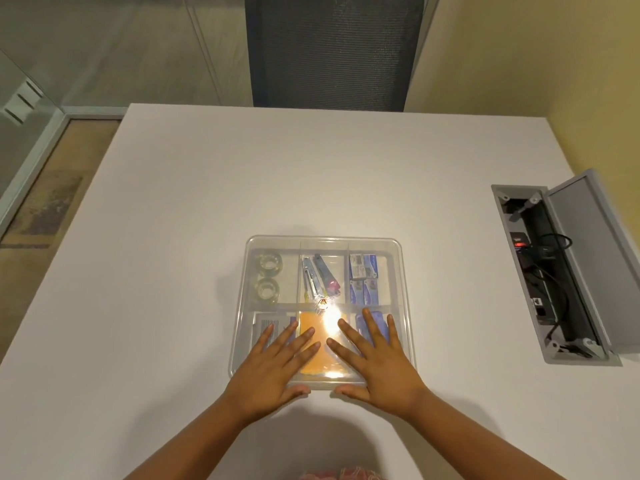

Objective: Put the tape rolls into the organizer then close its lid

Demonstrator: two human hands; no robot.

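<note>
Two rolls (266, 278) sit in the organizer's (408, 327) far-left compartment, under the clear lid (322, 244). Left hand (273, 367) and right hand (375, 358) lie flat on it, fingers spread, gripping nothing. I'd press evenly along the near edge until it seats.

Tape rolls (266, 279) in organizer's (401, 271) far-left compartment.

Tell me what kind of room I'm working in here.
Most likely an office or meeting room: a white table with a built-in power and cable box, its flap open, a mesh-backed office chair pushed in opposite, and glass partition walls to the left.
</note>
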